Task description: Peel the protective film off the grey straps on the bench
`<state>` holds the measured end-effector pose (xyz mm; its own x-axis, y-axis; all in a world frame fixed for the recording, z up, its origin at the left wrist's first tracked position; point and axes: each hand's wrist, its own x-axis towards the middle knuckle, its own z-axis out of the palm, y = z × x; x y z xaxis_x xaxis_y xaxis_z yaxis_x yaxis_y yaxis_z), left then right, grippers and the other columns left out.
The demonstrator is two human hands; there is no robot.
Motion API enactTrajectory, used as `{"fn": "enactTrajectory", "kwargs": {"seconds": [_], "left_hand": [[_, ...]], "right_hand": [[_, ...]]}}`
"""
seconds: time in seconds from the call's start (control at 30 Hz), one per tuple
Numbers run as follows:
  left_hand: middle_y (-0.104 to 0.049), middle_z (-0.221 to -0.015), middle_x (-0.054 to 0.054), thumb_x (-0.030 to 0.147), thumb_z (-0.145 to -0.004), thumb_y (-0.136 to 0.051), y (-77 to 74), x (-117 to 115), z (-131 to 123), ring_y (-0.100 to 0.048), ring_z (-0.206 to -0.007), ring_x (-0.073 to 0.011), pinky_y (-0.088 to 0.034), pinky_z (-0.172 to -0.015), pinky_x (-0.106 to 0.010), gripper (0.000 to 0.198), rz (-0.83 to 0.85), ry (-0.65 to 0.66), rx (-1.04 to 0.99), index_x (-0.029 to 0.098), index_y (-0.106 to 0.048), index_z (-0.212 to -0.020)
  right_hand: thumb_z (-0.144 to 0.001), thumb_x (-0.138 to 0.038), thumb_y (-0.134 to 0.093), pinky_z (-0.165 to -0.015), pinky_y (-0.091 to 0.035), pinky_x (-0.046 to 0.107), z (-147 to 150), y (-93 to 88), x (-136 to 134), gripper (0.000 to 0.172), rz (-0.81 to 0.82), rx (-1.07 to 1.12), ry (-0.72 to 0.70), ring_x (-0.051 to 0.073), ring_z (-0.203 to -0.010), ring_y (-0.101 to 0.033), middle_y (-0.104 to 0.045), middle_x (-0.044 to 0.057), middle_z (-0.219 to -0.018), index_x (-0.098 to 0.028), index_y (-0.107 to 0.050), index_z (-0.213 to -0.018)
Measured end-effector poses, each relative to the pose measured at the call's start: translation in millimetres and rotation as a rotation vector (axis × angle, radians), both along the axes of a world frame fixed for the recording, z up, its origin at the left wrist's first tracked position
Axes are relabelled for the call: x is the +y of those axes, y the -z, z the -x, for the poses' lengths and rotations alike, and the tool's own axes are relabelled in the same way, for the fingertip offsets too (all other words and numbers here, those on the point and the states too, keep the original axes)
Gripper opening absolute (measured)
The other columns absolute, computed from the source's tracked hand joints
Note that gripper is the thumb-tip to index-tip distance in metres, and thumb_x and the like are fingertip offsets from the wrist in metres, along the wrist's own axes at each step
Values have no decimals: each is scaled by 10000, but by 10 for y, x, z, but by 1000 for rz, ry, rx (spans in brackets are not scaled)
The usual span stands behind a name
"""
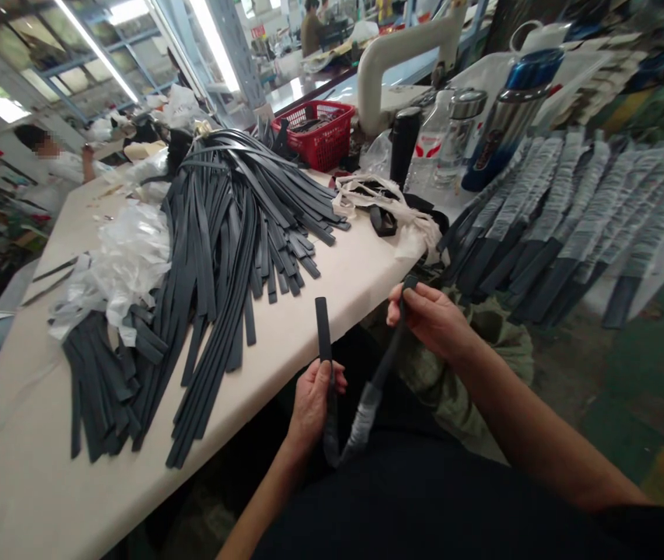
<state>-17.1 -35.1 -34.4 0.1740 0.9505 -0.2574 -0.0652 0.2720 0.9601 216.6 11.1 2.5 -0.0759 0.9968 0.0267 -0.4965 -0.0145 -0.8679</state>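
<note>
A dark grey flat strap [323, 330] hangs in a U between my two hands, in front of the table's edge. My left hand [313, 395] pinches it below one end, which sticks up above the fingers. Near the other end, my right hand [434, 317] has its fingers closed on the strap. Clear plastic wrap [363, 416] is wound around the strap's lower stretch on the right side. On the table beside my left hand lies a big heap of similar grey straps [209, 233], fanned out toward me.
The pale table [285, 365] runs away to the left. Crumpled clear plastic [127, 264] lies by the heap. A red basket [323, 136], a steel-blue flask [510, 117] and a bottle stand behind. Plastic-wrapped straps [577, 218] lie in a row at right. A person [46, 163] sits far left.
</note>
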Motion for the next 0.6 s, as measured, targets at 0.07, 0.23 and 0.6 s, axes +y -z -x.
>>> {"fn": "enactTrajectory", "kwargs": {"seconds": [0.07,0.23,0.6], "left_hand": [[-632,-681,-21,540,-855,-612,-42,53,-22,-551,-619,-130,-440,-641,-244,397,-33,-7,0,153,-696,-840],[-573,-638,4,548,-841,-622,-233,184,-135,-484,-581,-122,-385,-553,-221,396,-53,141,67,162,-710,-856],[-583,-576,-9,778,-656,-635,116,8,-233,-468,-543,-150,-378,-516,-261,583,10,311,282,199,-698,-668]], "right_hand": [[-772,-520,-785,-582,-499,226,-15,33,-10,358,50,-68,-35,113,-577,-611,-684,-5,-661,-176,-724,-855],[-741,-474,-796,-565,-429,207,253,46,0,368,41,-217,-198,88,-589,-538,-665,0,-700,-122,-731,-826],[-729,-439,-762,-457,-309,191,181,37,-223,334,-20,-241,48,58,-495,-400,-503,-59,-559,-139,-632,-660]]}}
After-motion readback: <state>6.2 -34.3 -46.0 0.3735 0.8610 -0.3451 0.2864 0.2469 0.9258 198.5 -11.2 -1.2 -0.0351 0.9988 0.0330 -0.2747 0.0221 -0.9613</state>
